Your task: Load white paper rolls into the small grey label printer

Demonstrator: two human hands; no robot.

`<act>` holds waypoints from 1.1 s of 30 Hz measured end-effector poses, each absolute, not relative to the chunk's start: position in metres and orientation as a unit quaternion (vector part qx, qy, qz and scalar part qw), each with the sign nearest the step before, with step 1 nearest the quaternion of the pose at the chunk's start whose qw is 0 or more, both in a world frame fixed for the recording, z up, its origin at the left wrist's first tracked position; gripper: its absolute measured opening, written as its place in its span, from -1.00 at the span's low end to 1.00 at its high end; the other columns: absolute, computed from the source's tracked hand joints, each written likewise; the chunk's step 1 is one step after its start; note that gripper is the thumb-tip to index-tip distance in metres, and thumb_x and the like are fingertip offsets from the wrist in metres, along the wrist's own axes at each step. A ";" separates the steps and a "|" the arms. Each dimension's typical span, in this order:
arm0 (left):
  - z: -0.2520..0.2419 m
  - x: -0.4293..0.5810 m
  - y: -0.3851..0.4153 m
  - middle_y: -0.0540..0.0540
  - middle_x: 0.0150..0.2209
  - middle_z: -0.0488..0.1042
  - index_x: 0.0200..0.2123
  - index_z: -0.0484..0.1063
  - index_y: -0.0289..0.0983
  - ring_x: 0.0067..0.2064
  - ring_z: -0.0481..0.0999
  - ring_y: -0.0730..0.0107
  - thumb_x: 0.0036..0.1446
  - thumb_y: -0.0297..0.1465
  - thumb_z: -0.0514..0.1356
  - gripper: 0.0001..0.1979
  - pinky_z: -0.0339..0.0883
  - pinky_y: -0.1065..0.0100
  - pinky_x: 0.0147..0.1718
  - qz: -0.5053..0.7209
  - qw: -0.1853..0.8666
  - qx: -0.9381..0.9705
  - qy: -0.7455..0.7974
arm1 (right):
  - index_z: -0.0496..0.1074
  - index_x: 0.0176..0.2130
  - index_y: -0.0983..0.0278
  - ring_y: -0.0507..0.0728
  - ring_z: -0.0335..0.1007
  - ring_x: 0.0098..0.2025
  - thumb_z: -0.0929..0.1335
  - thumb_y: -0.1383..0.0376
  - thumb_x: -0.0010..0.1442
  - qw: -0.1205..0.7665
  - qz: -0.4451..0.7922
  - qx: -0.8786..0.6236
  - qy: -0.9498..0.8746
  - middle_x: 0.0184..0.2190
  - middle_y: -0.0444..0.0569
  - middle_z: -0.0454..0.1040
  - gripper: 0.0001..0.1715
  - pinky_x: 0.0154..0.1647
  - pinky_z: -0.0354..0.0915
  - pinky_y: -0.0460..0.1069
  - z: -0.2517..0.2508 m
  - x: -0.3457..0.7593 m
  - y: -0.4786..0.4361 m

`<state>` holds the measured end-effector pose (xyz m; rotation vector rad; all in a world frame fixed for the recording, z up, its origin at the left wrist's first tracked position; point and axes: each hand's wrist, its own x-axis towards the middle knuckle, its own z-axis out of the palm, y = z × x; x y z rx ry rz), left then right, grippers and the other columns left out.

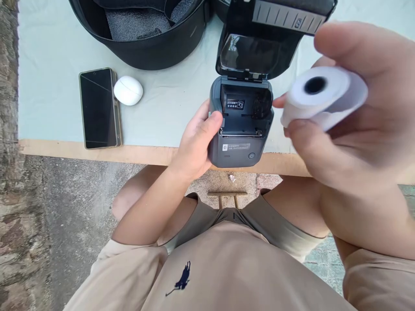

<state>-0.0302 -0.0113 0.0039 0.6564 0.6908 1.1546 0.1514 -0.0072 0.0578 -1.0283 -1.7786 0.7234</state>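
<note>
- While the left hand (201,144) grips the printer (241,125) by its left side, thumb on the rim (the fingertips are hidden), the right hand (372,125) holds the paper roll (332,86) between thumb and fingers.
- Roll position: to the right of the paper bay (240,95), outside it and apart from the housing; its height above the table (168,112) cannot be told.
- Roll axis: the end face with the dark core hole points up toward the viewer, whereas the long side of the bay runs left to right. The two axes appear to be crossed, so alignment would call for a turn of the roll.
- Paper: the outer layer stands loose on the palm side.
- Lid (249,56): swung up and back, away from the wearer.
- Nearer hand: the left touches the housing; the right is just beside it.
</note>
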 end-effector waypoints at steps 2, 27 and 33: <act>0.004 -0.031 -0.011 -0.02 -0.11 0.57 -0.04 0.42 -0.20 0.25 0.41 0.21 0.30 -0.25 0.08 -0.75 0.41 0.22 0.17 0.518 0.731 0.315 0.314 | 0.30 0.13 -0.03 0.17 0.44 0.03 0.41 0.37 0.04 0.437 0.184 -0.401 -0.784 0.07 -0.26 0.45 -0.31 0.03 0.40 0.12 0.059 0.146 -0.002; 0.001 -0.036 -0.014 -0.02 -0.13 0.56 -0.06 0.32 -0.17 0.09 0.54 0.14 0.14 -0.30 0.26 -0.69 0.53 0.27 -0.15 0.507 0.722 0.337 0.328 | 0.42 -0.16 0.11 0.11 0.48 -0.18 0.37 0.19 0.20 0.370 0.072 -0.318 -0.870 -0.30 -0.13 0.52 -0.83 -0.17 0.40 0.07 0.032 0.138 -0.004; 0.003 -0.037 -0.015 -0.08 -0.06 0.55 -0.02 0.31 -0.16 0.20 0.45 -0.04 -0.01 -0.24 0.37 -0.50 0.55 0.17 -0.07 0.495 0.726 0.339 0.337 | 0.36 -0.09 0.09 0.20 0.40 -0.05 0.37 0.15 0.19 0.373 0.094 -0.426 -0.819 -0.18 0.00 0.42 -0.73 -0.06 0.40 0.17 0.039 0.146 -0.001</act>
